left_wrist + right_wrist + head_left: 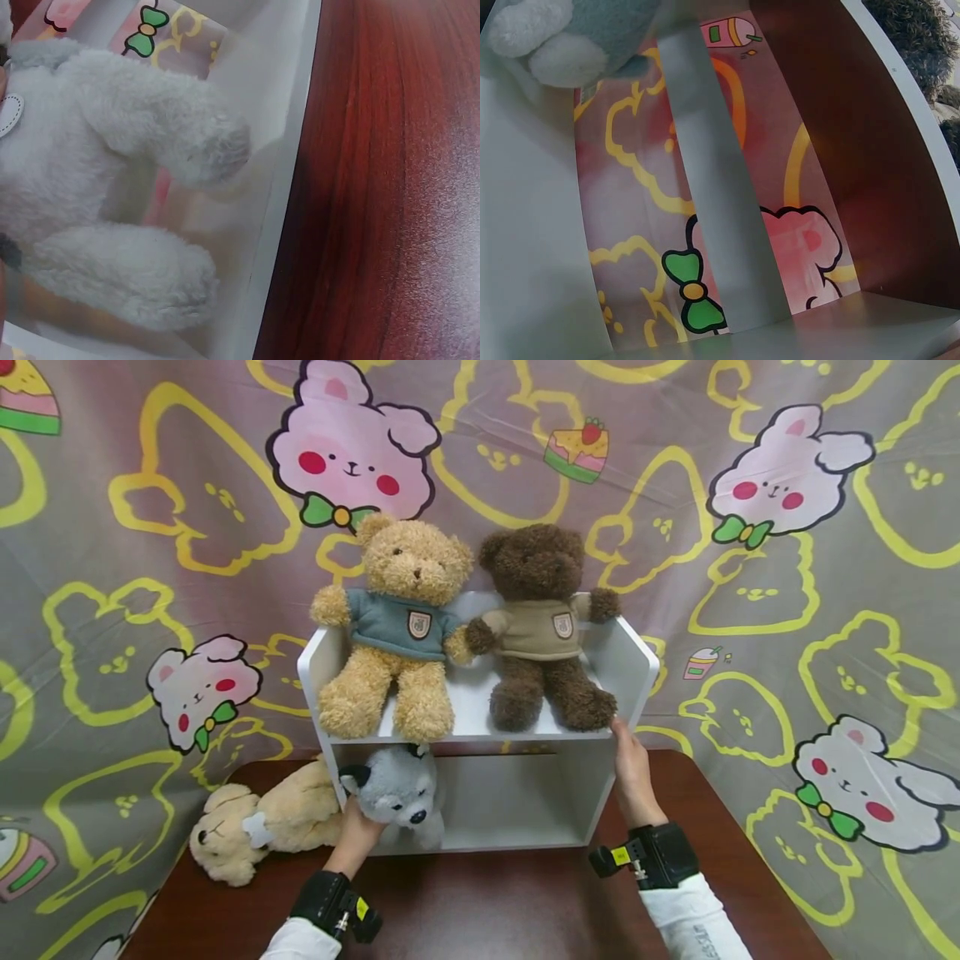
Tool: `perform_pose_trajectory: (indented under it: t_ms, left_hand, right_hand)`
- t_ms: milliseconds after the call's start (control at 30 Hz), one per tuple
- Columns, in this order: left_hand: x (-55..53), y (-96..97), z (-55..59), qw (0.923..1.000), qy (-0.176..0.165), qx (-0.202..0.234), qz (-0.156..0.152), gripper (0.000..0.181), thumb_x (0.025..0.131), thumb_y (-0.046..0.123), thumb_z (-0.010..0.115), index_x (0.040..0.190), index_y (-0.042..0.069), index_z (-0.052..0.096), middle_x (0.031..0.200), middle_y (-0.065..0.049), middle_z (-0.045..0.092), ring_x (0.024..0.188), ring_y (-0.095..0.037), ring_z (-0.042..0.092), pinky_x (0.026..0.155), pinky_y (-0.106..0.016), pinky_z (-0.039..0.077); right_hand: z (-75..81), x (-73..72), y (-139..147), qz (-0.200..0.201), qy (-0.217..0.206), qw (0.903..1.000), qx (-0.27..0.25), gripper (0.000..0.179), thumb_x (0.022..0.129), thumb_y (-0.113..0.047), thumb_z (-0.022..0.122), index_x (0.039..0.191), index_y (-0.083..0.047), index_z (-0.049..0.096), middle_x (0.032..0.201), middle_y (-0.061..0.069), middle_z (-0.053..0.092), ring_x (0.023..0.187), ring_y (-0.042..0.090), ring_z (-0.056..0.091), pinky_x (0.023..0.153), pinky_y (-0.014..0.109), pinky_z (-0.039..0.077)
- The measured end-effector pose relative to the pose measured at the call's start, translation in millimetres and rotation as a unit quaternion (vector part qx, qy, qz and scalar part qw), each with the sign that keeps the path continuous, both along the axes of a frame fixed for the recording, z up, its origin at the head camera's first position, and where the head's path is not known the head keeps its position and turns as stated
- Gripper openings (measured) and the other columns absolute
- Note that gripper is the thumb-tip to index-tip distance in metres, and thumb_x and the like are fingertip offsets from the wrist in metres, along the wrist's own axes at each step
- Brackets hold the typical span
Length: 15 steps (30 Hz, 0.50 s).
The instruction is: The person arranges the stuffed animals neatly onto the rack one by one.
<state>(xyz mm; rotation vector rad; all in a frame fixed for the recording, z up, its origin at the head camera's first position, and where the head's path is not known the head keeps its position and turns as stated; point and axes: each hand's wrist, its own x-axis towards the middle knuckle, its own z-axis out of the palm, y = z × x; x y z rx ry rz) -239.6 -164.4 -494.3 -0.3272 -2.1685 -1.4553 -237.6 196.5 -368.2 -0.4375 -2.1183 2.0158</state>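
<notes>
A grey-and-white plush husky (397,789) sits inside the lower left compartment of a white two-tier shelf (525,839). My left hand (360,837) grips it at the side, below the head; its fingertips are mostly hidden. In the left wrist view the husky's pale body and limbs (127,277) lie within the shelf's frame. My right hand (633,772) holds the shelf's right side panel near the upper board, thumb at the front edge and the other fingers largely out of sight. The right wrist view shows the husky's feet (570,56) at upper left.
On the top tier sit a tan teddy bear (397,627) in a blue sweater and a dark brown teddy bear (540,635) in a khaki sweater. A cream plush dog (288,814) lies on its side on the brown table (517,910), left of the shelf. Patterned cloth (787,610) hangs behind.
</notes>
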Motion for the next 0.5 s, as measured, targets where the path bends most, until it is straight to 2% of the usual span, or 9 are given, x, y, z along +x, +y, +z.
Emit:
perform_pose_trajectory:
  t_ms: [100, 200, 333, 500]
  left_hand:
    - [-7.6, -0.3, -6.8, 0.9993, -0.035, -0.007, 0.004, 0.05, 0.066, 0.0, 0.066, 0.11, -0.017, 0.049, 0.104, -0.029, 0.057, 0.095, -0.024, 0.055, 0.082, -0.039, 0.045]
    - [-14.2, 0.7, -10.3, 0.9975, -0.069, 0.01, 0.003, 0.056, 0.07, 0.002, 0.065, 0.118, -0.017, 0.043, 0.113, -0.032, 0.051, 0.105, -0.041, 0.049, 0.09, -0.05, 0.038]
    - [-21.4, 2.2, -12.5, 0.9935, -0.107, 0.037, 0.007, 0.064, 0.072, 0.002, 0.064, 0.126, -0.015, 0.035, 0.122, -0.033, 0.044, 0.115, -0.045, 0.04, 0.096, -0.053, 0.032]
    - [-28.5, 4.0, -15.4, 0.9893, -0.141, 0.039, 0.005, 0.067, 0.072, 0.001, 0.064, 0.13, -0.013, 0.032, 0.126, -0.032, 0.041, 0.118, -0.042, 0.039, 0.094, -0.052, 0.034]
  right_hand:
    - [0.0, 0.2, 0, -0.005, 0.002, 1.0, 0.0, 0.072, 0.094, -0.046, 0.032, 0.143, 0.005, 0.014, 0.149, 0.022, 0.01, 0.135, 0.036, 0.011, 0.11, 0.048, 0.008]
    - [-0.5, 0.7, 0, -0.003, 0.005, 1.0, 0.001, 0.073, 0.095, -0.047, 0.032, 0.143, 0.004, 0.014, 0.149, 0.021, 0.009, 0.136, 0.035, 0.01, 0.11, 0.048, 0.007]
    - [-0.5, 1.9, -1, 0.011, 0.0, 0.9999, 0.006, 0.074, 0.094, -0.051, 0.03, 0.145, -0.001, 0.011, 0.151, 0.016, 0.007, 0.137, 0.031, 0.006, 0.109, 0.051, 0.003]
    - [-0.3, 2.8, -1, 0.014, -0.003, 0.9998, 0.011, 0.076, 0.093, -0.054, 0.03, 0.145, -0.003, 0.011, 0.151, 0.014, 0.008, 0.137, 0.03, 0.006, 0.109, 0.052, 0.003]
